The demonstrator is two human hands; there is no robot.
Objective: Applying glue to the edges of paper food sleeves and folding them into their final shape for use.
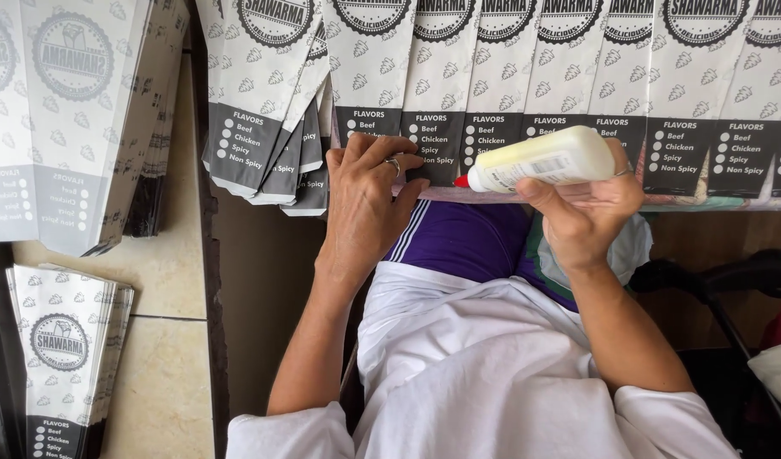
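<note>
Head view, left hand point(369, 200) flat on paper sleeves point(458, 127), right hand point(582, 212) tilting glue bottle point(539, 160)

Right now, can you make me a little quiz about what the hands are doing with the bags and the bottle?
1. True or false: the right hand holds the glue bottle upright, tip up.
2. Which does the left hand press on? A) the row of paper bags B) the floor tiles C) the bottle
3. Fill in: the bottle's tip is coloured ____.

Key
1. False: the bottle lies sideways, its tip pointing towards the left hand.
2. A: the palm lies flat on the lower edges of the overlapping bags.
3. Red.
</note>
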